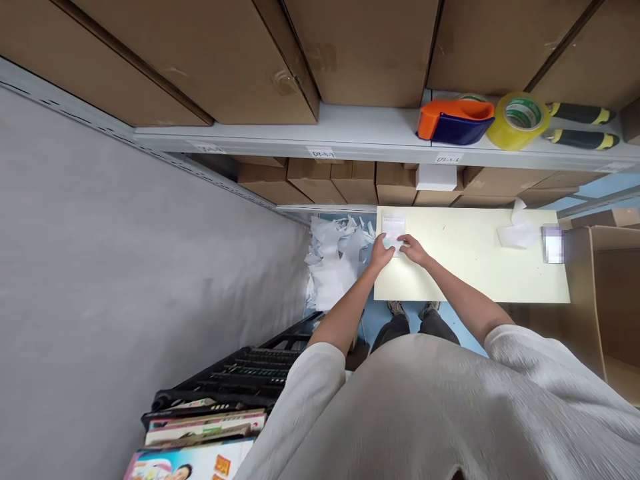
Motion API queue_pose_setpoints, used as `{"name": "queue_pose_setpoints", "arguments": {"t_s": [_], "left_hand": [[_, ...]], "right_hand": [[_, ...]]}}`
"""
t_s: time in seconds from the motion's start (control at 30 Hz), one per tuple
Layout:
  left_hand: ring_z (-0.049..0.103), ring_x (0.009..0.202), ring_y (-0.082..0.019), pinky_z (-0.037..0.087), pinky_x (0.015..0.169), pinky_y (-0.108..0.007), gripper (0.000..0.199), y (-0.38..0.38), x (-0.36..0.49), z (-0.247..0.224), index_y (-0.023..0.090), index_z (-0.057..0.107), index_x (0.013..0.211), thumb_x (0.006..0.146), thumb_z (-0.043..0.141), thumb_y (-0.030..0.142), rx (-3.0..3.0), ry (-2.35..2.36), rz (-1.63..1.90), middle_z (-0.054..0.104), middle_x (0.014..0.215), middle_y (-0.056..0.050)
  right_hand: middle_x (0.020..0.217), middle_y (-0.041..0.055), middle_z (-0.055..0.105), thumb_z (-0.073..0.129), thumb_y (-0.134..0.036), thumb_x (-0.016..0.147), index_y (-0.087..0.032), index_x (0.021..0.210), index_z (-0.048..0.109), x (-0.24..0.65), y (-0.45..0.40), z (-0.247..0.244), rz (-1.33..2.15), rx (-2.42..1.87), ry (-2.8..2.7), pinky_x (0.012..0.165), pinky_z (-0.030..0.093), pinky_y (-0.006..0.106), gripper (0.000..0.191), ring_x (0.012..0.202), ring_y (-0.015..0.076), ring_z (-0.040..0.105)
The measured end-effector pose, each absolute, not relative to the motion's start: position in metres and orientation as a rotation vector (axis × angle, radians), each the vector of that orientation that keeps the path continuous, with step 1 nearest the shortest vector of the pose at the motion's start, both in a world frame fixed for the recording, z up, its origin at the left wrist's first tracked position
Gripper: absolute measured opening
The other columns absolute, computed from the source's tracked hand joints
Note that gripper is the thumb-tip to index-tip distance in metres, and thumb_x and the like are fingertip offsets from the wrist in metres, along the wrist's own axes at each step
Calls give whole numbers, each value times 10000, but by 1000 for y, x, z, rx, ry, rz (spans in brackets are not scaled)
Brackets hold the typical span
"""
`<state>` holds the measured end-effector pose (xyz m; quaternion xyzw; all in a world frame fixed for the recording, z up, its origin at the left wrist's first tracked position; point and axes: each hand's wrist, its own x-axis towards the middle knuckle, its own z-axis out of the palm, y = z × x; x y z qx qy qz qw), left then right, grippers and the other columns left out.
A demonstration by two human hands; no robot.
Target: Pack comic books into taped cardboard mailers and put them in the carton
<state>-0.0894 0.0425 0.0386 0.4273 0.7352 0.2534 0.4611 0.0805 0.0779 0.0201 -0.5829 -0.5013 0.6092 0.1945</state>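
A small white printed slip lies at the left end of a pale yellow table. My left hand grips its lower left side, with the fingers curled in. On the opposite side my right hand has its fingertips closed at the slip's lower right edge. The fingertips of both hands almost meet over the slip. Whether it is a single sheet or several layers, I cannot tell.
A crumpled white paper and a blurred-out rectangular item lie at the table's right end. Torn paper heaps up left of the table. An open carton stands right. The shelf above holds a tape dispenser, a tape roll and cutters.
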Motion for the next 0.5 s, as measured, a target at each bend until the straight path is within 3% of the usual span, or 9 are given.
{"name": "queue_pose_setpoints", "arguments": {"t_s": [0.5], "left_hand": [[515,1544,-313,371,1316,-415,643,35,-88,56,185,579,1497,862,667,126,1098,1820,617,581,1606,-167]], "right_hand": [[1351,61,711,649,-291,725,-280,1135,677,100,77,32,1547,-1710,-1485,1156,525,550,411,1315,309,644]]}}
